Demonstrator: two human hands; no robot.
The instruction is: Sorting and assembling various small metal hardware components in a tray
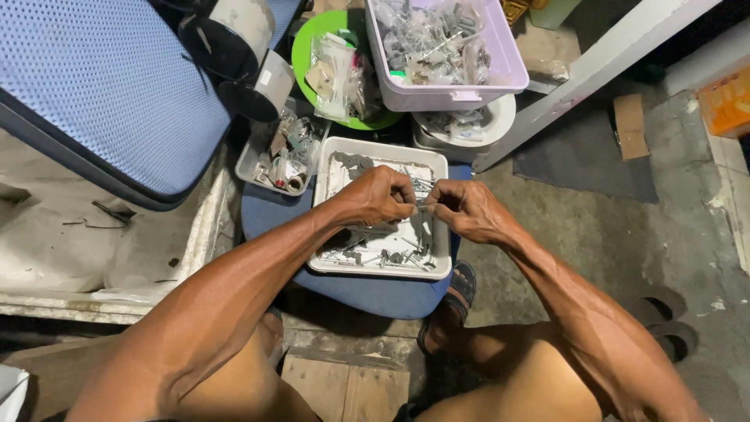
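Left hand [375,197] and right hand [462,209] meet fingertip to fingertip, both pinched shut on a small metal part [422,205], held above the white tray [379,148] so loose hardware stays within reach.

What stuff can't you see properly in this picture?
- Head view: the small metal piece pinched between the left hand and right hand is too small and mostly covered by fingers to identify.
- The white tray is partly hidden by both hands; its small metal parts are too small to tell apart.
- The lavender bin is cut off by the top edge.
- The bags on the green plate are too blurred to read.
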